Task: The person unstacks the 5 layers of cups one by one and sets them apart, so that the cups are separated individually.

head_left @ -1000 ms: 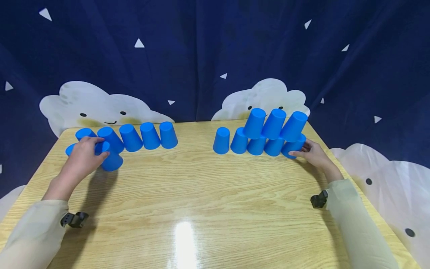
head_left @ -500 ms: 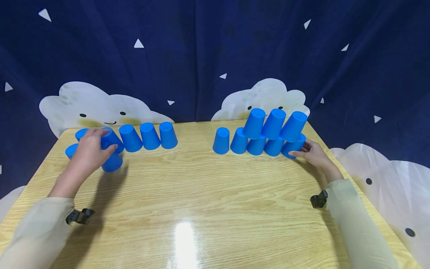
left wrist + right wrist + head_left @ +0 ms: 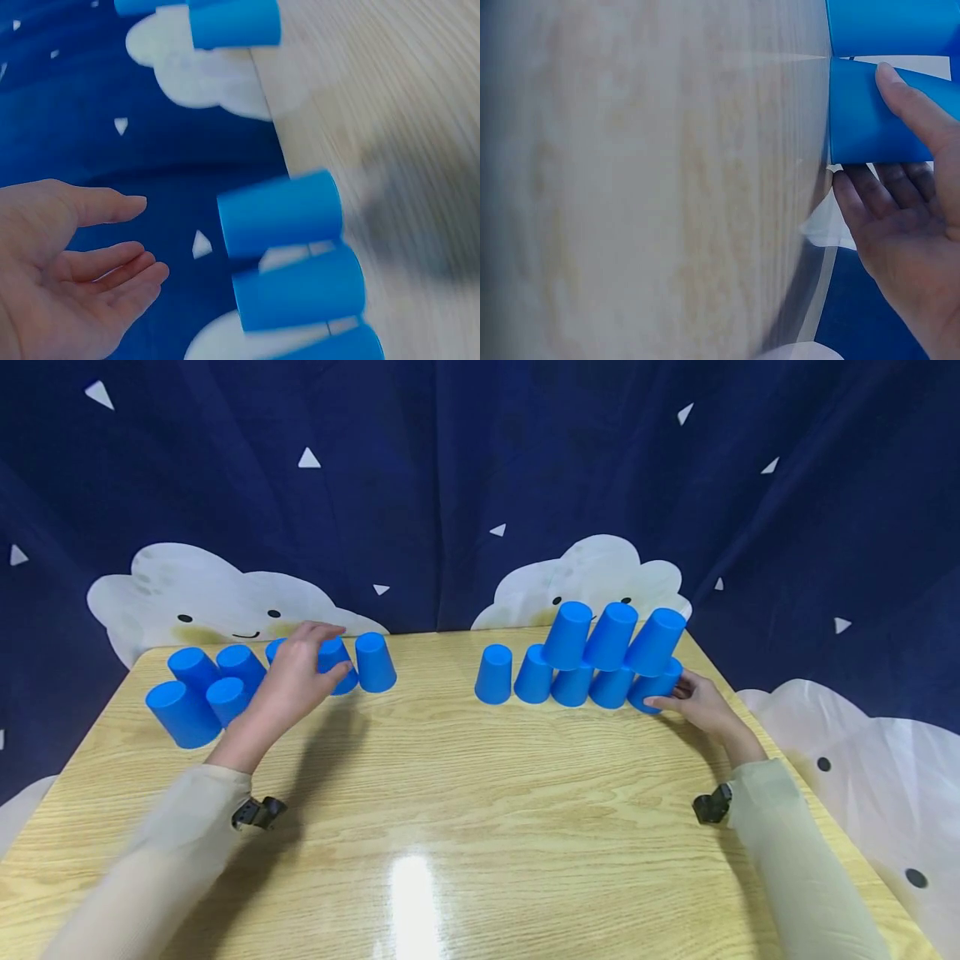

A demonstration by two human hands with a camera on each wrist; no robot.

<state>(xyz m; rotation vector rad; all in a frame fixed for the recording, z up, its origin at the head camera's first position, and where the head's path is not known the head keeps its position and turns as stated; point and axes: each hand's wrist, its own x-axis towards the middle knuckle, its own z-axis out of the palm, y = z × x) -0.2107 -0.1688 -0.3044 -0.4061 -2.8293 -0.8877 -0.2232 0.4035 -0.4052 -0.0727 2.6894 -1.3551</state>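
Note:
My left hand (image 3: pixel 292 675) hovers in front of the left back row of upside-down blue cups, its fingers apart and holding nothing. In the left wrist view, a gap separates its fingertips from the nearest blue cup (image 3: pixel 281 214). The row's end cup (image 3: pixel 376 663) stands just right of the hand, which partly hides two others. On the right, a lower row carries three cups, the middle one (image 3: pixel 611 637) between two others. My right hand (image 3: pixel 703 703) grips the rightmost lower cup (image 3: pixel 649 692); in the right wrist view its thumb lies on one side and the fingers on the other.
Two cups stand in front of the left row, a left one (image 3: pixel 182 717) and a right one (image 3: pixel 227 697). A wooden table (image 3: pixel 480 802) bears everything. Behind it hangs a dark blue curtain (image 3: pixel 420 485) with clouds.
The left hand has let go of the front right cup at the left group and moved right, towards the row's end. The right hand and the right stack have stayed put.

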